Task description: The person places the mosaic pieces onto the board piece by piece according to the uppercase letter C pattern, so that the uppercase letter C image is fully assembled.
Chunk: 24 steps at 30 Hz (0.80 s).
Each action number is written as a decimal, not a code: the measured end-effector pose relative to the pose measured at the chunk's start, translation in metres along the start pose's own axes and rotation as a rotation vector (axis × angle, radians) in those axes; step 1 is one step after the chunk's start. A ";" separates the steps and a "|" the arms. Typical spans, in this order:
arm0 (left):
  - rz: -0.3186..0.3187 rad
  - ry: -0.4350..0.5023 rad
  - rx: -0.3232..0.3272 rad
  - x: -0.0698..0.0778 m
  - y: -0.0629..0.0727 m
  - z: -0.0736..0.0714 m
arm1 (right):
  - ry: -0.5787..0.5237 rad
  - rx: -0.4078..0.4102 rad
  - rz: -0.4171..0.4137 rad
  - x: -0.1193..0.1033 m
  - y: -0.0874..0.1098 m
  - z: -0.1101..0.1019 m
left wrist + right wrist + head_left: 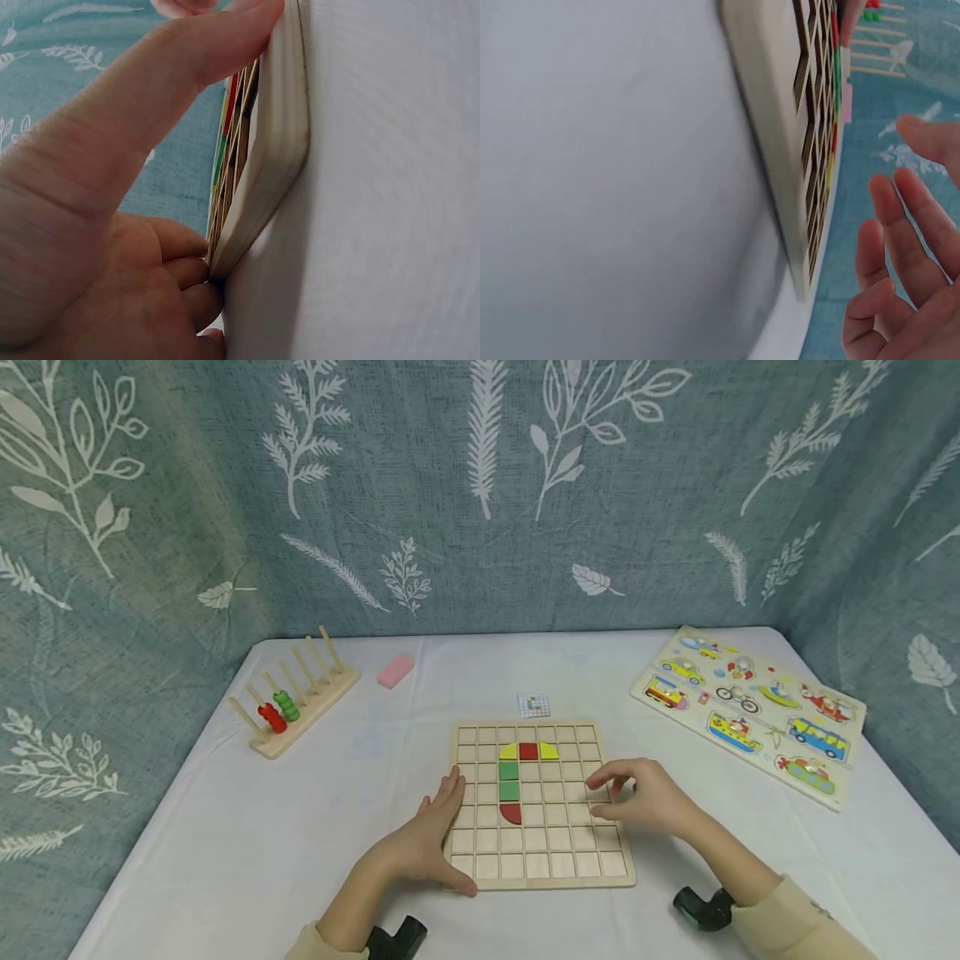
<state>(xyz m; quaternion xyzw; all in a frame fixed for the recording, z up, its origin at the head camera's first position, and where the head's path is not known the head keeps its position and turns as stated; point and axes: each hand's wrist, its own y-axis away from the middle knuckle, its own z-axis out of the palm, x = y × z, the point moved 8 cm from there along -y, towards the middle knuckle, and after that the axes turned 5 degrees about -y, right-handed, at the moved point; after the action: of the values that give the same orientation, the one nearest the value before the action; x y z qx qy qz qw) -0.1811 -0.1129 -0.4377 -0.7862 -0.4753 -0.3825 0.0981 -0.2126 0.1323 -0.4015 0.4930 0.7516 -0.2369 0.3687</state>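
Observation:
A wooden grid board [555, 865] lies on the white table in front of me. In its squares sit two yellow rounded pieces [549, 751], a red square [528, 751], two green squares [509, 781] and a red quarter-round piece [512, 813]. My left hand [423, 843] spreads around the board's near left corner, fingers along the left side and thumb at the front edge. In the left wrist view the thumb [195, 60] rests on the edge. My right hand [648, 797] hovers over the board's right side, thumb and fingers apart with nothing between them.
A small pattern card [534, 705] lies behind the board. Farther left are a pink block [396, 671] and a peg stand [306, 714] with red and green beads. At right lies a vehicle picture puzzle [750, 714]. A patterned curtain [480, 527] hangs behind the table.

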 end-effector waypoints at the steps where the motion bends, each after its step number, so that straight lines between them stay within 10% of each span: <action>1: 0.000 -0.001 0.000 0.000 0.000 0.000 | 0.006 0.004 0.002 0.001 0.001 -0.002; 24: 0.001 0.009 -0.001 0.000 0.000 0.000 | 0.103 0.096 0.101 0.035 0.028 -0.036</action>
<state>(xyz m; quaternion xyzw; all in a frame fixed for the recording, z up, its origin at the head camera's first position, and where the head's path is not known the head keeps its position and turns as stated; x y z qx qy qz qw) -0.1808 -0.1133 -0.4379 -0.7849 -0.4741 -0.3862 0.1001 -0.2074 0.1892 -0.4062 0.5590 0.7315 -0.2280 0.3168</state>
